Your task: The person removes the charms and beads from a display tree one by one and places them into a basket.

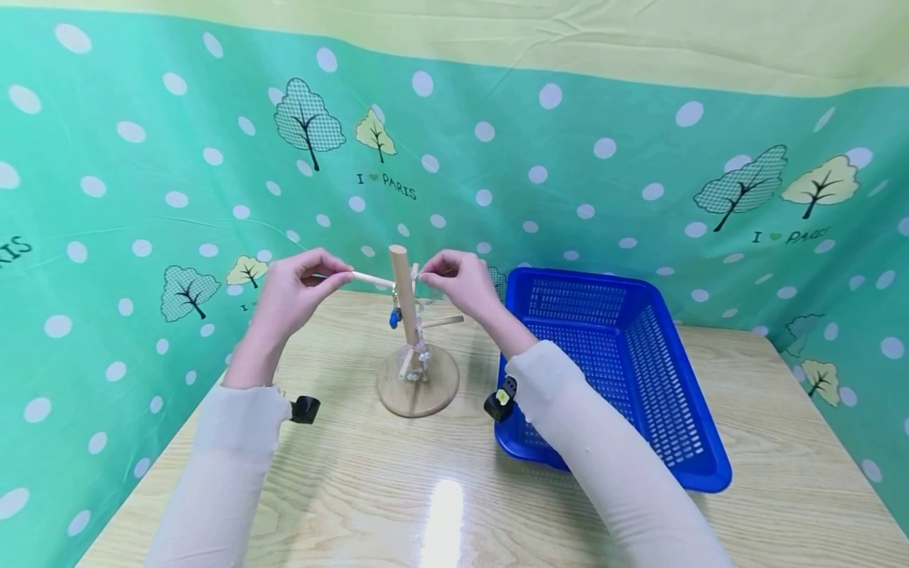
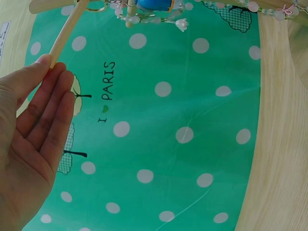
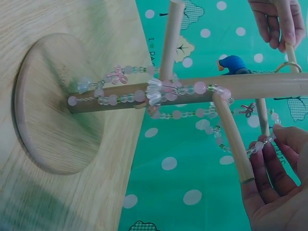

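The fingers (image 2: 58, 98) of the left hand (image 1: 289, 296) pinch the outer end of a wooden peg (image 1: 371, 279), probably so that the stand (image 1: 405, 296) does not turn or tip. The right hand (image 1: 465, 285) pinches a bead strand (image 3: 259, 145) beside another peg (image 3: 263, 115), seemingly to hold its loop apart from the other beads (image 3: 113, 99). Whether this loop goes round that peg, I cannot tell. The other beads hang around the lower stand, where they appear to find support. A blue charm (image 1: 394, 319) hangs from the peg in the left hand. The stand is upright on the counter (image 1: 355, 489), its wide round base (image 1: 415, 405) presumably giving balance. The blue basket (image 1: 656, 402) is at the right, perhaps for easy reach.
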A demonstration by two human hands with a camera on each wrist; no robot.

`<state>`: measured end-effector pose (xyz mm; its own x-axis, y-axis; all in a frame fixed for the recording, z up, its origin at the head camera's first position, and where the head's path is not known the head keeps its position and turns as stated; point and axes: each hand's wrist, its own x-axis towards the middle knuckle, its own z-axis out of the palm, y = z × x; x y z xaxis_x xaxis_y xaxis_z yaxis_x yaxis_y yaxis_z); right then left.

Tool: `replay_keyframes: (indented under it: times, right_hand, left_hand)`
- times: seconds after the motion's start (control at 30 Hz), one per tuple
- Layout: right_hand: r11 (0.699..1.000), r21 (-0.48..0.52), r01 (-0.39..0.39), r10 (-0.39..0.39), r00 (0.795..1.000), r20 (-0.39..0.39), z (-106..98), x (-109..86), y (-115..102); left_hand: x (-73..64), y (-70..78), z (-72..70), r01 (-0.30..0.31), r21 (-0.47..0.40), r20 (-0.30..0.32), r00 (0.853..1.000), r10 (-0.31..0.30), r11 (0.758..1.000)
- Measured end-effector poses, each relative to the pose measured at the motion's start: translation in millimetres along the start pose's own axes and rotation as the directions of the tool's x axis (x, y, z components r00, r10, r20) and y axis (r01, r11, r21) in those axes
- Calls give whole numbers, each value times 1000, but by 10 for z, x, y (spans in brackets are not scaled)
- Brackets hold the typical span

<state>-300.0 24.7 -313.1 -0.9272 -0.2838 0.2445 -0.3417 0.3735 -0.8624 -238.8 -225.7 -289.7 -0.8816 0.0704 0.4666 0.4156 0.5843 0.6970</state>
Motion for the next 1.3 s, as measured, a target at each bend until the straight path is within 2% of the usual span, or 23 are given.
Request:
replay_keyframes:
  times: [0.43,0.8,1.3]
  right_hand:
    - [1000,16,-13,14,998,-61,5,120,10]
    - [998,68,-15,24,991,-130,32,191,23]
    - [997,70,-23,36,982,-187,-132,206,80]
  left_hand:
    - [-4,-17,2,-1,-2,-3,1000,1,1000]
    - [9,-21,3,-10,3,-4,1000,10,1000]
    - [9,-21,0,-8,-4,-3,1000,8,1000]
